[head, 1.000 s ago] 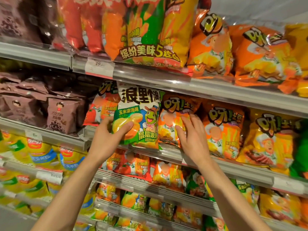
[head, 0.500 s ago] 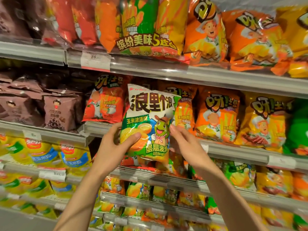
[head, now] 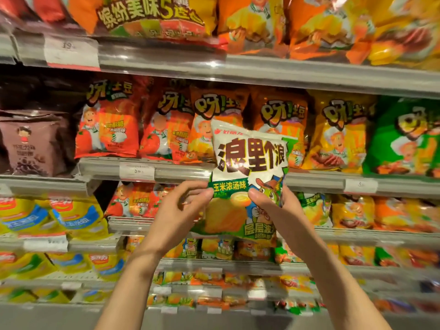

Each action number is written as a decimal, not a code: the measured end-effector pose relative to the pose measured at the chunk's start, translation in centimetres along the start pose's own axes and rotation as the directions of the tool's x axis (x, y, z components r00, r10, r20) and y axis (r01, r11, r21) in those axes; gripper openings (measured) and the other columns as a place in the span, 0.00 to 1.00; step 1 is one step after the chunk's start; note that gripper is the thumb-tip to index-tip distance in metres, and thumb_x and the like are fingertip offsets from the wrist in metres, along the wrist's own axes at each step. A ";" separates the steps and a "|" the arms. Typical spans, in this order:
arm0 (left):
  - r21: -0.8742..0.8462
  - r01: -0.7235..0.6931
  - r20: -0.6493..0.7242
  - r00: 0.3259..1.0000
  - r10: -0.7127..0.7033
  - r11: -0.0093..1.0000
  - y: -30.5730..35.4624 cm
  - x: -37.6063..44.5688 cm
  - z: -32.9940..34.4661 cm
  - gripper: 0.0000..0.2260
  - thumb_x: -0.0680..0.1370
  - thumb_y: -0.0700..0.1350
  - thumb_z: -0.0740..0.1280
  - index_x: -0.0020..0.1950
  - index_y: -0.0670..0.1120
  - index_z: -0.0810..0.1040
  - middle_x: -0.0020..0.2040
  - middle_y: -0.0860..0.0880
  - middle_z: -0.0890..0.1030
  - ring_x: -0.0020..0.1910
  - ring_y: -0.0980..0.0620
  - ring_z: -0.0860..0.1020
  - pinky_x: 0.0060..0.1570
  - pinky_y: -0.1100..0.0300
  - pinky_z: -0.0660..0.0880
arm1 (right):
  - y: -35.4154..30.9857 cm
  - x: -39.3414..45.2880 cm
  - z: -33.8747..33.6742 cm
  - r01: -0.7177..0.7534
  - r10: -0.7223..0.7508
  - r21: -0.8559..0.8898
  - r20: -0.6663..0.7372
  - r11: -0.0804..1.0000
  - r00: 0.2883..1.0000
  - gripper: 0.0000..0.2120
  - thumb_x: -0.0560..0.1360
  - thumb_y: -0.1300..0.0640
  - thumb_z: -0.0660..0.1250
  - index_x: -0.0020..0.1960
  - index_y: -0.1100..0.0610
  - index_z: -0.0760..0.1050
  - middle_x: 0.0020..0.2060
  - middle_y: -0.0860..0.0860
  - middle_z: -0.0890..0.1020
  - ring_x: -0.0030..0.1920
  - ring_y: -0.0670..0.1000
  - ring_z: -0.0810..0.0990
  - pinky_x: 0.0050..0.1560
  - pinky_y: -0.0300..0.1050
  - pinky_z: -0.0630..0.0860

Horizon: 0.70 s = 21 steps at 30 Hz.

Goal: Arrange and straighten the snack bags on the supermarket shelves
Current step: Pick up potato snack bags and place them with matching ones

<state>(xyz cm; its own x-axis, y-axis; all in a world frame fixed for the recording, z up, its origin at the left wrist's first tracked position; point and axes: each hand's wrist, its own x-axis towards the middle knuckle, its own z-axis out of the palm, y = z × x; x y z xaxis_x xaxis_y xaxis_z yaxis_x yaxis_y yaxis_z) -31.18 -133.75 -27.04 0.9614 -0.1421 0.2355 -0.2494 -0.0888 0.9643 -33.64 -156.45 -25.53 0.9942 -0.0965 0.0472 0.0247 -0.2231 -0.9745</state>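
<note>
I hold a white and green snack bag (head: 247, 160) with big dark lettering upright in front of the shelves, off the shelf. My left hand (head: 181, 210) pinches its lower left edge and my right hand (head: 273, 206) grips its lower right side. Behind it stands a row of orange snack bags (head: 166, 129) on the middle shelf (head: 171, 171), with a yellow bag (head: 338, 134) and a green bag (head: 402, 139) to the right.
A top shelf (head: 262, 70) carries large orange and multi-pack bags. Brown bags (head: 31, 144) fill the left section. Yellow and blue bags (head: 52, 215) sit lower left. Further shelves of small bags (head: 214, 251) run below my hands.
The white and green bag came out of the middle shelf row and moved right and down toward me. My right hand left the orange bag and took hold of the white bag.
</note>
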 end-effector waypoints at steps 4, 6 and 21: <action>0.009 -0.003 -0.061 0.998 0.003 1.000 -0.1 -0.5 3.3 0.07 0.78 0.48 0.74 0.56 0.51 0.84 0.51 0.53 0.87 0.53 0.58 0.84 0.50 0.68 0.76 | 1.7 -2.3 -5.1 -0.025 0.023 -0.018 -0.111 1.000 0.993 0.42 0.61 0.26 0.74 0.71 0.39 0.70 0.64 0.38 0.79 0.65 0.45 0.78 0.67 0.57 0.75; -0.011 0.000 -0.084 0.996 -0.001 1.000 0.0 -0.9 5.6 0.06 0.78 0.45 0.73 0.55 0.50 0.84 0.50 0.50 0.87 0.52 0.56 0.84 0.51 0.63 0.77 | 2.6 -3.4 -7.8 -0.027 0.028 0.007 -0.151 1.000 0.988 0.36 0.63 0.29 0.76 0.67 0.37 0.72 0.61 0.38 0.81 0.61 0.42 0.80 0.63 0.53 0.77; -0.052 -0.004 -0.091 0.996 0.000 0.999 2.1 -3.3 30.9 0.10 0.77 0.50 0.72 0.55 0.48 0.83 0.50 0.53 0.86 0.54 0.53 0.84 0.58 0.54 0.80 | 10.7 -9.6 -32.8 -0.120 0.116 0.010 -0.358 0.993 0.927 0.22 0.68 0.41 0.75 0.54 0.54 0.78 0.41 0.51 0.86 0.41 0.43 0.85 0.48 0.44 0.82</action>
<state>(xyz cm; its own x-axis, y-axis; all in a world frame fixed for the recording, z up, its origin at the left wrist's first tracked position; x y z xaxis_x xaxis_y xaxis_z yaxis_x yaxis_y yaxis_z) -38.48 -163.94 -29.58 0.9681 -0.0514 0.2452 -0.2472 -0.0368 0.9683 -46.36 -189.77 -29.21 0.8867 -0.4623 0.0095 -0.0938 -0.2000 -0.9753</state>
